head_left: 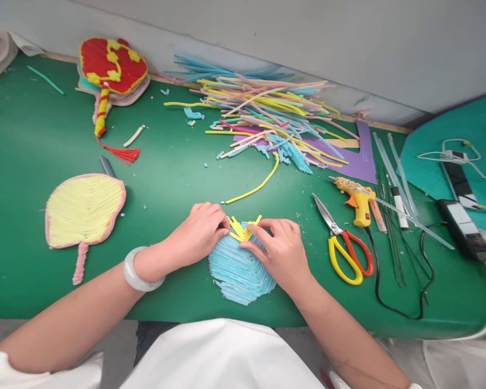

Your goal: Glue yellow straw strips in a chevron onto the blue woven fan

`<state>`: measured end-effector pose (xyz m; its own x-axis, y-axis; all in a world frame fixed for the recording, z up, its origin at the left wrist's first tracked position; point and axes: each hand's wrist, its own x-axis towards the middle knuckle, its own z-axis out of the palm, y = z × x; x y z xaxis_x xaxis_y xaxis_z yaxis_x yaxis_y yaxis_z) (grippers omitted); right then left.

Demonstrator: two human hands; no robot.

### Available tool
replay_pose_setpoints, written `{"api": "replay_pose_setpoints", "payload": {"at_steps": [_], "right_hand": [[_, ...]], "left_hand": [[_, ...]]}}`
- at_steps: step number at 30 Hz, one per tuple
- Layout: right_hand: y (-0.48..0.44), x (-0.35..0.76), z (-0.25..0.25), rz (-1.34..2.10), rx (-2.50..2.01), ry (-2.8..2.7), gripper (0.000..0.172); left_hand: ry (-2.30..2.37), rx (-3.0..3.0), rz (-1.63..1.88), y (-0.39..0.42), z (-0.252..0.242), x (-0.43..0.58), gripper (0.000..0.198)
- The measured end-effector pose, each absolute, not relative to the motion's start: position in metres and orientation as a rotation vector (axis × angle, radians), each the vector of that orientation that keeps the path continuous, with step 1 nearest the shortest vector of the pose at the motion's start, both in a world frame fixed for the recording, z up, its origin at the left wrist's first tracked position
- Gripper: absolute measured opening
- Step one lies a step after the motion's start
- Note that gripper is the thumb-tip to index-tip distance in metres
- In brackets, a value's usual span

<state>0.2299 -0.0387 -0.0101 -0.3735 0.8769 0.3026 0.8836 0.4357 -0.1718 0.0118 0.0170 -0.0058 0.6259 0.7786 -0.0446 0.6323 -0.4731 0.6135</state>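
Observation:
A blue panel (pixel 241 275) of pipe cleaner pieces laid side by side rests near the table's front edge. Short yellow pipe cleaner pieces (pixel 238 231) form a V-shaped layer at its top. My left hand (pixel 202 231), with a pale bangle at the wrist, is closed at the panel's upper left, fingertips pinching at the ends of the yellow pieces. From the right, my right hand (pixel 281 249) pinches the yellow pieces between thumb and forefinger, its palm covering the panel's upper right edge. The exact piece under each fingertip is partly hidden.
Behind lies a heap of coloured pipe cleaners (pixel 267 102). Scissors (pixel 340 246) and a yellow glue gun (pixel 357 200) with a black cord lie right. A yellow fan (pixel 85 210) and a red fan (pixel 113 67) are left. One yellow pipe cleaner (pixel 255 188) curves beyond my hands.

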Motion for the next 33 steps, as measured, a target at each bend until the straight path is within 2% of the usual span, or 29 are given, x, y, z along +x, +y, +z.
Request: {"api": "replay_pose_setpoints", "payload": {"at_steps": [10,26,33], "right_hand": [[-0.0389,0.2259,-0.0077,0.057,-1.533,-2.278,0.017],[-0.0392,0.2265,-0.0100,0.031,-1.533,-2.305,0.015],[-0.0391,0.2268,-0.0105,0.026,-1.533,-2.312,0.015]], "left_hand": [[1.103,2.256,0.342,0.0169,-0.0067,0.0119,0.008],[1.091,2.292,0.344,0.0163,-0.0082,0.0116,0.008],[1.126,2.474,0.474,0.0097,-0.0107,0.0111,0.011]]}}
